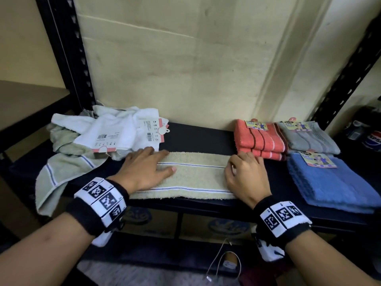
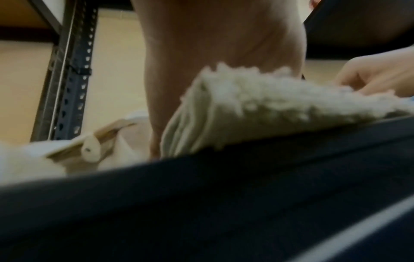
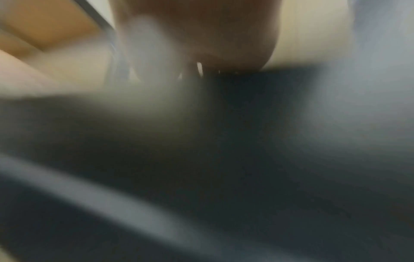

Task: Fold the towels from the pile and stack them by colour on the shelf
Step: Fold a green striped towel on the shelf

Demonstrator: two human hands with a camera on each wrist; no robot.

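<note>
A pale green towel (image 1: 195,174) with thin blue-and-white stripes lies folded into a long strip on the black shelf (image 1: 198,135). My left hand (image 1: 148,166) lies flat on its left end, fingers straight, pressing it down. My right hand (image 1: 245,172) curls its fingers and thumb round the strip's right end. In the left wrist view my palm (image 2: 224,35) rests on the fluffy towel edge (image 2: 257,106). The right wrist view is a blur. The unfolded pile (image 1: 107,133) of white and green towels sits at the left.
Folded stacks stand at the right: orange (image 1: 259,141), grey (image 1: 311,139) and blue (image 1: 334,182). A green towel (image 1: 55,176) hangs over the front edge. Black slotted uprights (image 1: 68,50) frame the shelf. A Pepsi bottle (image 1: 373,141) stands far right, cardboard boxes (image 1: 226,226) below.
</note>
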